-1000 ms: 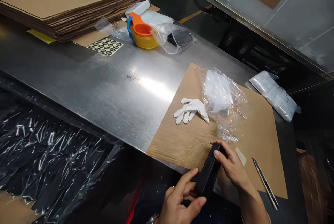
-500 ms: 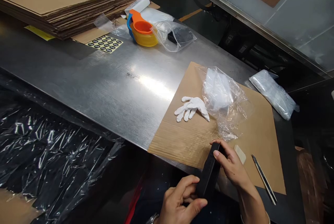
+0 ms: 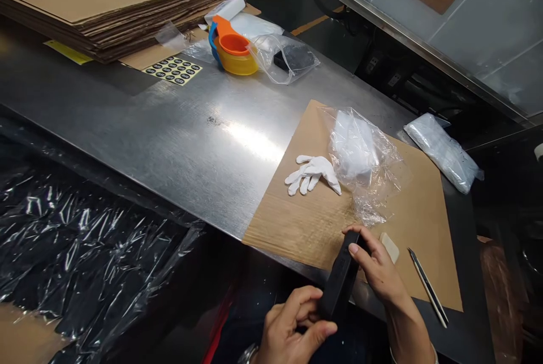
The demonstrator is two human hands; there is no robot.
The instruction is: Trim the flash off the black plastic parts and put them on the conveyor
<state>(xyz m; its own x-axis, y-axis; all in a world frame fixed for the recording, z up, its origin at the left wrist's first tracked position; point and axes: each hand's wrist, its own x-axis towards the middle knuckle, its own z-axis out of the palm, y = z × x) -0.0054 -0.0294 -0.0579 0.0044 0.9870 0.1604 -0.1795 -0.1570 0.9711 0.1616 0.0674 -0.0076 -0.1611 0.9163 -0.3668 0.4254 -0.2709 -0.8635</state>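
Observation:
A long black rectangular block (image 3: 339, 279), plain-sided, is held between my two hands at the table's front edge. At its lower end, my left hand (image 3: 294, 319) grips it with thumb and fingers. Around the upper end, my right hand (image 3: 375, 265) is closed, with the thumb on the near face. Just right of that hand lies a small off-white block (image 3: 389, 248) on a cardboard sheet (image 3: 292, 234). A craft knife (image 3: 427, 287) rests further right. Beyond the hands are a white glove (image 3: 314, 173) and a clear plastic bag (image 3: 360, 149) with white contents.
A stack of cardboard (image 3: 156, 13) stands at the back left. Near it are a sticker sheet (image 3: 173, 70), nested orange and yellow cups (image 3: 237, 56) and a bagged black item (image 3: 292, 59). A plastic-wrapped pack (image 3: 443, 152) lies right. Black plastic-wrapped goods (image 3: 85, 262) sit lower left.
Both hands keep hold of the black block, which has barely tilted. The view has shifted very slightly; nothing else has visibly moved.

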